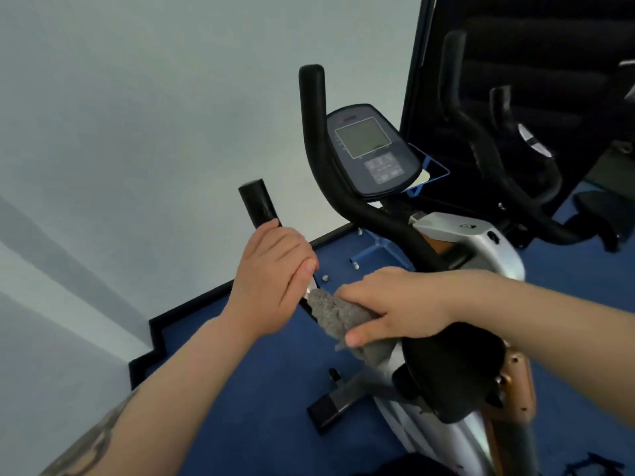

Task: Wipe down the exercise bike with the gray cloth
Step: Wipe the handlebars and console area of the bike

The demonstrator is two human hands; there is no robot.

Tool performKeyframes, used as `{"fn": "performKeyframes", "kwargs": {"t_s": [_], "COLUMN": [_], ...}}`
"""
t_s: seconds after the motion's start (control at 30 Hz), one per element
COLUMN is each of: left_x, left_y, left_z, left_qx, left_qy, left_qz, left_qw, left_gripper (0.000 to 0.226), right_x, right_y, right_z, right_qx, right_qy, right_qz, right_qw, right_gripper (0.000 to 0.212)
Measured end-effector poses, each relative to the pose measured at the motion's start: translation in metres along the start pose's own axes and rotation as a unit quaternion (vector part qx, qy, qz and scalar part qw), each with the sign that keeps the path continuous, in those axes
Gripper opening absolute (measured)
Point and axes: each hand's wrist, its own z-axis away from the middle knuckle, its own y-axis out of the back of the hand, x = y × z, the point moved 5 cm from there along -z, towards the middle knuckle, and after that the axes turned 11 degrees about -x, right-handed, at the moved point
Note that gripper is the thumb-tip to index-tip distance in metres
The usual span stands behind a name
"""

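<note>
Left hand (271, 280) grips handlebar (257, 204); right hand (391, 304) clutches gray cloth (338, 314), hiding bar beneath

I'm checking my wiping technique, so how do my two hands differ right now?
The left hand grips the black foam handle bar bare, while the right hand grips the crumpled gray cloth. The left hand sits higher on the bar; the right hand is just below it. Both hands have curled fingers.

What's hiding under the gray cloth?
The gray cloth is wrapped round the black handlebar just below the left hand, with the right hand gripping it. The bar's covered stretch can't be seen.
</note>
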Motion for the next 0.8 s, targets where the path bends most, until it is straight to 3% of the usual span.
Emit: {"fn": "performKeyframes", "kwargs": {"t_s": [0.1,0.17,0.23,0.37,0.47,0.53,0.57,0.67,0.73,0.8], "left_x": [-0.011,-0.019,-0.025,-0.044,-0.058,-0.060,-0.060,-0.062,-0.069,-0.075], "left_y": [0.009,0.017,0.024,0.039,0.045,0.042,0.040,0.037,0.039,0.040], "left_z": [-0.003,-0.011,-0.020,-0.037,-0.043,-0.045,-0.044,-0.043,-0.042,-0.043], "left_qx": [-0.083,-0.106,-0.093,-0.033,-0.046,-0.070,-0.074,-0.070,-0.082,-0.098], "left_qy": [-0.076,-0.106,-0.122,-0.118,-0.094,-0.078,-0.074,-0.059,-0.060,-0.068], "left_qz": [-0.043,-0.076,-0.101,-0.117,-0.067,-0.013,0.007,0.075,0.107,0.116], "left_qw": [0.993,0.986,0.983,0.985,0.992,0.994,0.995,0.993,0.989,0.986], "left_gripper": [0.036,0.036,0.034,0.021,0.021,0.027,0.029,0.034,0.036,0.036], "right_x": [-0.010,-0.018,-0.023,-0.030,-0.042,-0.046,-0.045,-0.042,-0.045,-0.051], "right_y": [0.004,0.010,0.014,0.001,-0.002,0.007,0.014,0.037,0.042,0.030], "right_z": [-0.009,-0.017,-0.021,-0.014,-0.018,-0.030,-0.037,-0.059,-0.057,-0.051], "right_qx": [0.011,0.030,0.056,0.162,0.215,0.248,0.262,0.354,0.395,0.412], "right_qy": [-0.044,-0.063,-0.085,-0.168,-0.209,-0.262,-0.286,-0.288,-0.279,-0.279], "right_qz": [0.037,-0.006,-0.060,-0.056,-0.049,-0.118,-0.169,-0.302,-0.303,-0.250], "right_qw": [0.998,0.998,0.993,0.971,0.953,0.925,0.906,0.837,0.821,0.830], "right_gripper": [0.047,0.049,0.046,0.044,0.012,0.018,0.031,0.054,0.052,0.047]}}
